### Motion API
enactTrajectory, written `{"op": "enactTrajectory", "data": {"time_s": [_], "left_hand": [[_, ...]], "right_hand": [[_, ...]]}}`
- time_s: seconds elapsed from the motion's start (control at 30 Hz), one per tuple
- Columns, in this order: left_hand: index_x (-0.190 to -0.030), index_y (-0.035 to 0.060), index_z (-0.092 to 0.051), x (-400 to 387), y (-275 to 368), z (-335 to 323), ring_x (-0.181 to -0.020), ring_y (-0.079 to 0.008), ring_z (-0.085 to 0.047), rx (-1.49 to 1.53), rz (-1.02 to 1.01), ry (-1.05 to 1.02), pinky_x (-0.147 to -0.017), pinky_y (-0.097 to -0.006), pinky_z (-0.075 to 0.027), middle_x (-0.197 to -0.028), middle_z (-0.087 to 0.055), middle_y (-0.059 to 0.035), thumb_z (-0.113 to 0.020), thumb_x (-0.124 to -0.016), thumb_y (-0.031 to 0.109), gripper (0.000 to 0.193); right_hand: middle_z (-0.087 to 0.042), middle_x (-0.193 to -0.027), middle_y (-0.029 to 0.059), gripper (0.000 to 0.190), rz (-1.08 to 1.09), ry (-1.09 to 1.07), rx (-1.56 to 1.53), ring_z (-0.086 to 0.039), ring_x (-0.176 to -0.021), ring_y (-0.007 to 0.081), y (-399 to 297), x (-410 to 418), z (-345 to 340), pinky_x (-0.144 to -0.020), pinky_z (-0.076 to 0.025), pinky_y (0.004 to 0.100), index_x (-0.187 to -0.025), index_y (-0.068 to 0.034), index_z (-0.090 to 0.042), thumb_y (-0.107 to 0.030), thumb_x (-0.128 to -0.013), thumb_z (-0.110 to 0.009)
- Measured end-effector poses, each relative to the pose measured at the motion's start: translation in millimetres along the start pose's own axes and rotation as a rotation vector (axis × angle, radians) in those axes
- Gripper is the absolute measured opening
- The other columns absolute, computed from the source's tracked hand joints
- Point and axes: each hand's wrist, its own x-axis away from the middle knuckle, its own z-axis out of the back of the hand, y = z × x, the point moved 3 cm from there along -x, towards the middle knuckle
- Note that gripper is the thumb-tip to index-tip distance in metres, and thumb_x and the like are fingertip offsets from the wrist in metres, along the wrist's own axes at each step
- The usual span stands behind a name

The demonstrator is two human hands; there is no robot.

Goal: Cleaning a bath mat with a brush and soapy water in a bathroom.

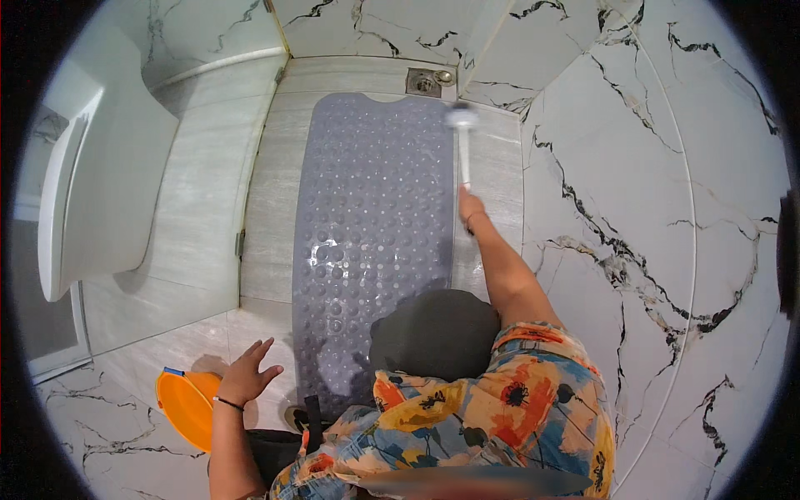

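Note:
My right hand (472, 207) grips the handle of a white long-handled brush (464, 150). The brush's blurred head lies over the floor strip beside the top right corner of a grey bath mat (375, 187), near the wall. Raised round bumps cover the mat, and its lower part shines as if wet. Off to the left, my left hand (249, 375) hangs with fingers apart and nothing in it. Just beside that hand and forearm stands an orange bucket (187, 406), partly hidden by the arm.
A square metal floor drain (424, 82) sits beyond the mat's far end. To the left, a glass panel (206, 187) with metal hinges stands before a white toilet (112, 175). Marble-patterned wall tiles (600, 187) rise close on the right. My dark-clad knee (437, 334) is over the mat.

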Motion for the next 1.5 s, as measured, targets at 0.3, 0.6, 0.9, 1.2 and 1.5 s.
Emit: {"op": "enactTrajectory", "data": {"time_s": [0.3,0.6,0.9,1.2,1.5], "left_hand": [[-0.126,0.0118,-0.040,8.0,0.0,5.3,-0.110,-0.0382,-0.044,-0.042,-0.104,0.133,-0.090,-0.0391,-0.040,-0.123,-0.043,-0.0233,-0.059,-0.078,0.037,0.058],[-0.129,0.0163,-0.036,33.9,40.5,19.2,-0.116,-0.0322,-0.041,-0.210,-0.067,0.170,-0.096,-0.0445,-0.031,-0.128,-0.040,-0.0169,-0.054,-0.079,0.043,0.060],[-0.130,0.0166,-0.036,24.1,2.7,12.0,-0.112,-0.0365,-0.044,0.031,-0.135,0.016,-0.093,-0.0398,-0.036,-0.128,-0.039,-0.0210,-0.054,-0.080,0.043,0.059],[-0.131,0.0163,-0.035,23.0,5.9,22.9,-0.113,-0.0372,-0.043,0.159,-0.282,0.031,-0.093,-0.0370,-0.036,-0.131,-0.035,-0.0220,-0.056,-0.079,0.043,0.061],[-0.131,0.0158,-0.035,38.3,-4.0,22.5,-0.114,-0.0375,-0.042,0.129,-0.205,0.057,-0.093,-0.0373,-0.036,-0.131,-0.035,-0.0220,-0.055,-0.080,0.043,0.061]], "right_hand": [[-0.058,-0.095,0.0273,0.080,-0.113,-0.047,-0.077,-0.053,-0.096,0.0411,-23.7,27.6,-6.7,-0.082,-0.039,0.0436,-0.092,0.009,-0.059,-0.061,-0.084,-0.021],[-0.059,-0.095,0.0228,0.069,0.793,-0.549,1.079,-0.055,-0.093,0.0361,-117.6,161.0,-73.2,-0.081,-0.042,0.0432,-0.098,0.000,-0.060,-0.059,-0.083,-0.029],[-0.058,-0.099,0.0234,0.074,0.586,-0.378,0.952,-0.055,-0.097,0.0371,-167.5,128.7,-97.4,-0.083,-0.042,0.0428,-0.097,0.002,-0.060,-0.064,-0.080,-0.032],[-0.061,-0.095,0.0179,0.069,0.739,-0.570,1.353,-0.057,-0.091,0.0368,-127.3,150.5,-96.4,-0.080,-0.043,0.0416,-0.100,-0.006,-0.062,-0.064,-0.080,-0.030],[-0.060,-0.090,0.0234,0.079,0.870,-0.771,1.280,-0.057,-0.087,0.0375,-90.1,200.6,-111.4,-0.078,-0.043,0.0437,-0.095,0.002,-0.062,-0.068,-0.078,-0.030]]}}
